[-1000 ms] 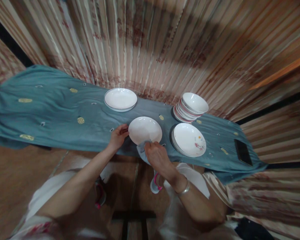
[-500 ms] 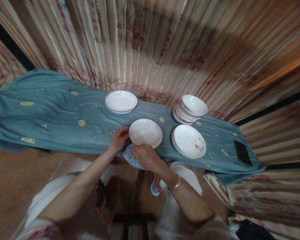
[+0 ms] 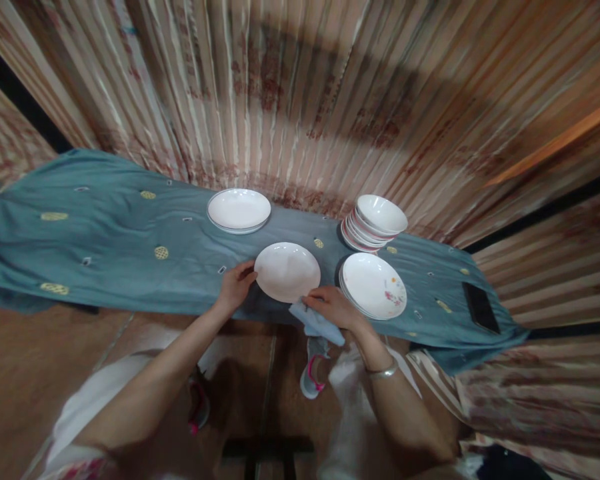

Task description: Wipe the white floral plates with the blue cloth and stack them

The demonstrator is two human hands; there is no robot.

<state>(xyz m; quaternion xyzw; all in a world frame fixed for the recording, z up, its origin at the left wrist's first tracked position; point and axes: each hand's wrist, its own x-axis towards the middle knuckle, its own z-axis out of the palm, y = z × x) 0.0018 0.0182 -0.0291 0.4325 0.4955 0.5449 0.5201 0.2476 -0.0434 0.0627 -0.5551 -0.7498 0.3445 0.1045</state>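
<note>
A white plate [image 3: 287,272] is at the near middle of the cloth-covered table, tilted slightly toward me. My left hand [image 3: 237,285] grips its left rim, fingers closed at the edge. At the plate's lower right rim, my right hand [image 3: 334,307] is closed on a light blue cloth [image 3: 320,325]. Part of the cloth hangs below the hand over the table's front edge. Just right of that hand stands a stack of plates [image 3: 373,287], the top one with a floral print.
White plates with a dark rim [image 3: 239,210] sit stacked at the back left of the middle. Several nested bowls [image 3: 380,217] stand at the back right. A black phone [image 3: 481,307] lies at the right end of the teal tablecloth [image 3: 115,247]. A pleated curtain [image 3: 290,100] hangs behind.
My right hand has moved right along the plate's near rim, taking the blue cloth with it. My left hand stays at the left rim.
</note>
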